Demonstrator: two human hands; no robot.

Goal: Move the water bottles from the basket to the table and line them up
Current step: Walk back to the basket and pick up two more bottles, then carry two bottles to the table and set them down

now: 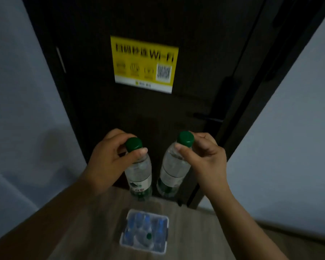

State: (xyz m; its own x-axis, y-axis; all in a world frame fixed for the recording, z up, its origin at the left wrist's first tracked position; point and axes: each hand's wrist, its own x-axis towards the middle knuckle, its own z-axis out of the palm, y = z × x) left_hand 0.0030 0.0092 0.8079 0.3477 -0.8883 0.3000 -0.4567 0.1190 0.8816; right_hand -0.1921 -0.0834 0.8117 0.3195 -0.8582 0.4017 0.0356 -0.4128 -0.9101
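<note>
My left hand (107, 160) grips a clear water bottle (139, 173) by its neck, just under the green cap. My right hand (201, 158) pinches a second green-capped bottle (172, 171) the same way. Both bottles hang upright in the air, side by side, a little apart. Below them, on the wooden floor, sits a pale plastic basket (166, 239) holding several more bottles, most with blue labels and one with a green cap. No table is in view.
A dark door (158, 113) with a yellow Wi-Fi sticker (144, 62) stands straight ahead, its handle (208, 118) at the right. Pale walls flank it on both sides. Wooden floor (94, 222) surrounds the basket.
</note>
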